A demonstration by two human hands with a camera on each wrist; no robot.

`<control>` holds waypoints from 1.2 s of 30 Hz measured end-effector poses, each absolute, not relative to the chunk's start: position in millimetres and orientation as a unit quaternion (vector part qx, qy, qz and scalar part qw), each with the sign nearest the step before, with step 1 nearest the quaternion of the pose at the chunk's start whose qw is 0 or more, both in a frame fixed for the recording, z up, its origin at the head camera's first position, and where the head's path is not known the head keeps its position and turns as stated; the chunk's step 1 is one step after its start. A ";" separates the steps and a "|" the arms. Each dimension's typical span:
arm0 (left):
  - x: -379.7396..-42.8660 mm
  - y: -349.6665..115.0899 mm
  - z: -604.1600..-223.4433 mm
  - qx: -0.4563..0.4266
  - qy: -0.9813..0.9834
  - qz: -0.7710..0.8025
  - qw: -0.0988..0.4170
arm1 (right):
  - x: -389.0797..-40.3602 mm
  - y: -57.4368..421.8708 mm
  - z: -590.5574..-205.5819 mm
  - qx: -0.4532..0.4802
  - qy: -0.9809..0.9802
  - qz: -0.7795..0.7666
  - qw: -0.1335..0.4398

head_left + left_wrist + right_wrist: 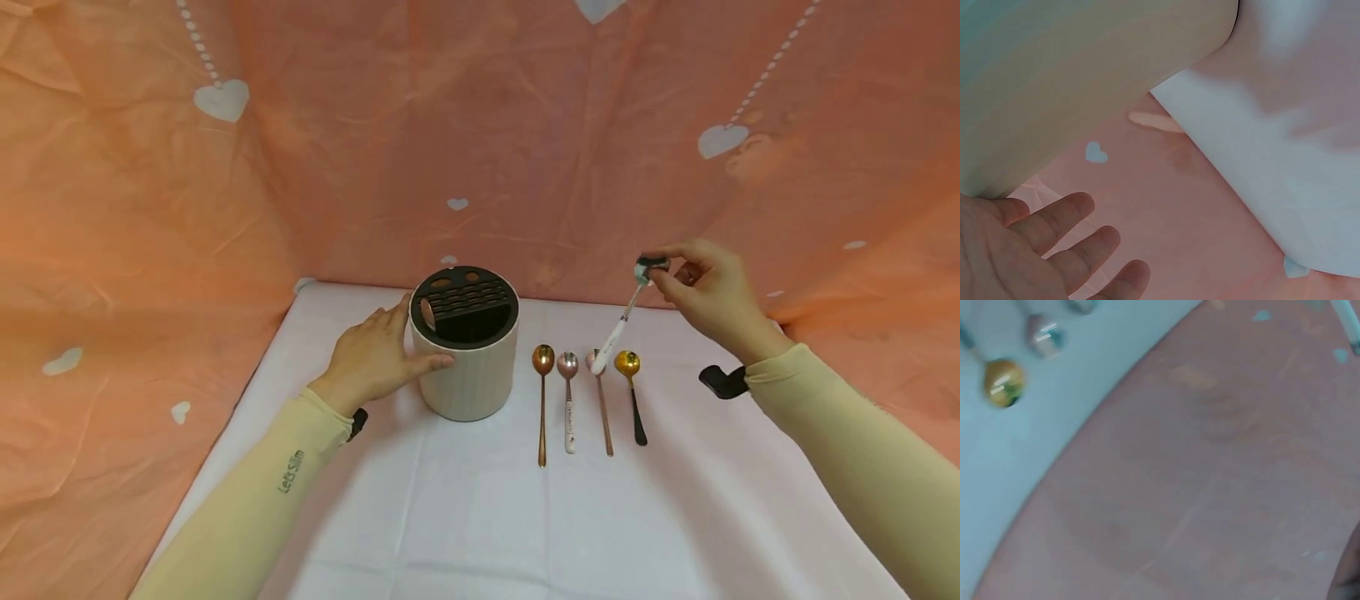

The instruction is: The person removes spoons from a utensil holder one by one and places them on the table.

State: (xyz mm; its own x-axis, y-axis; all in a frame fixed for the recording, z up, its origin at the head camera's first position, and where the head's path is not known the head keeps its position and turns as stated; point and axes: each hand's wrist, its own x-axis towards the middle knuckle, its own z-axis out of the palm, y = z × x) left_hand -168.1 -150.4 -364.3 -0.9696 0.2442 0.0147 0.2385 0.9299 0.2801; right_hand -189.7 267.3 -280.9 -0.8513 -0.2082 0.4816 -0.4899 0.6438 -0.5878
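Observation:
My left hand [375, 354] rests against the left side of a pale round utensil holder [468, 387], thumb across its front. In the left wrist view its fingers [1060, 222] are extended beside the holder wall. My right hand [708, 292] is raised at the right, pinching a spoon [611, 342] by its bowl end. That spoon's white handle slants down and left above the laid-out spoons; the fingers partly hide its bowl. A copper-coloured oval [427, 314], apparently a spoon bowl, shows in the holder's black slotted lid [468, 335].
Right of the holder lie a long gold spoon [542, 400], a white-handled spoon [570, 421], a rose-coloured spoon [604, 417] and a black-handled gold spoon [636, 412], bowls away from me. They rest on a white cloth [472, 508]; an orange heart-patterned sheet [337, 167] surrounds it.

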 end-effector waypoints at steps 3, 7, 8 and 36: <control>-168.0 -151.4 -364.2 0.124 0.982 0.141 0.010 | -188.9 287.3 -295.2 0.181 -0.905 0.354 0.149; -168.0 -152.4 -364.5 0.124 0.982 0.141 0.010 | -185.9 310.2 -313.1 0.159 -0.926 0.330 0.096; -168.0 -152.5 -364.5 0.125 0.982 0.141 0.010 | -185.1 315.4 -317.3 0.155 -0.930 0.323 0.082; -168.7 -150.5 -363.3 0.123 0.982 0.140 0.014 | -201.5 366.5 -393.7 0.135 -0.946 0.277 -0.100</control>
State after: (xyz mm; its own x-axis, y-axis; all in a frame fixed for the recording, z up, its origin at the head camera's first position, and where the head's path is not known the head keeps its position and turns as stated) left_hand -168.7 -150.5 -363.3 -0.9694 0.2453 0.0062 0.2372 0.9308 0.2781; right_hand -201.5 366.5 -393.7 -0.9433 -0.3115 -0.1147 -0.2004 0.8099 -0.5513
